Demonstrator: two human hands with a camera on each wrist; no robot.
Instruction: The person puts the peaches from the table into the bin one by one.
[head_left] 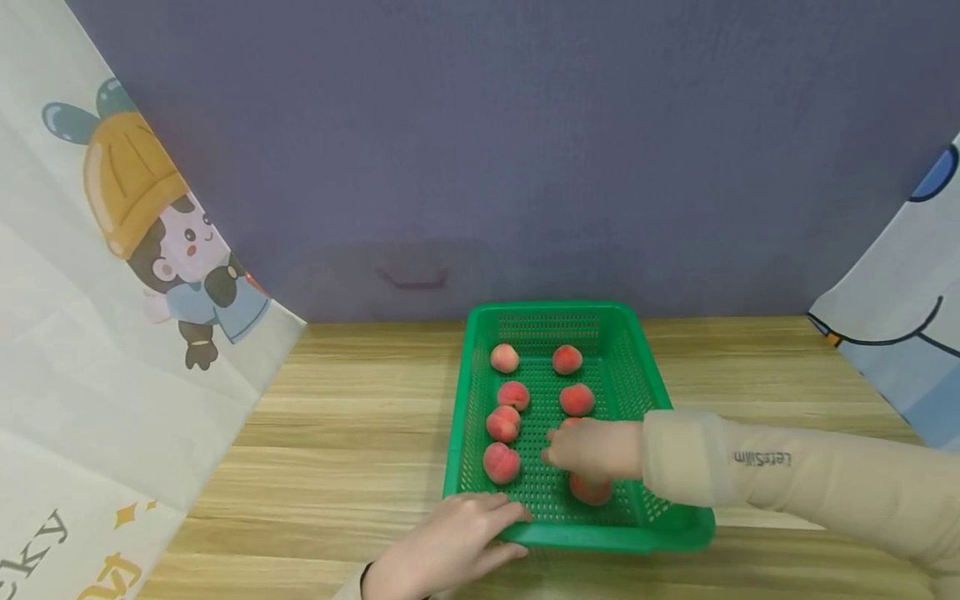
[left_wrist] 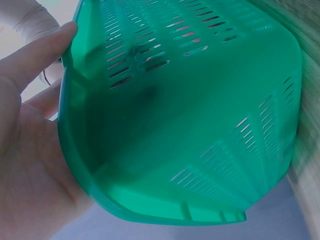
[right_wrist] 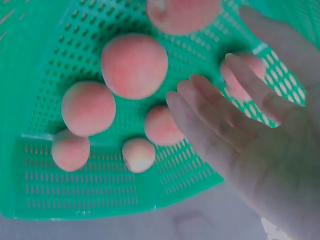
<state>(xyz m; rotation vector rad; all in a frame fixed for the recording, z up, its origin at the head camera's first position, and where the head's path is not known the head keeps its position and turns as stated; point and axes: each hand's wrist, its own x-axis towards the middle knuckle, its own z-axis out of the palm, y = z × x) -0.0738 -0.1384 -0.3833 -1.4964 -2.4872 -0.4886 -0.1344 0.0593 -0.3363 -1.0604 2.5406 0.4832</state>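
A green plastic basket holds several pinkish-red peaches in two loose columns. At its near left corner my left hand grips the rim, fingers over the edge and thumb on the outer side; the left wrist view shows this hand against the outer wall. My right hand is inside the basket over the right column, partly hiding a peach below it. In the right wrist view the fingers of this hand are spread fairly straight, with nothing held, close to a peach.
The basket stands on a wood-grain table near a grey-purple back panel. A white sheet with a cartoon figure hangs at the left, and another printed sheet at the right.
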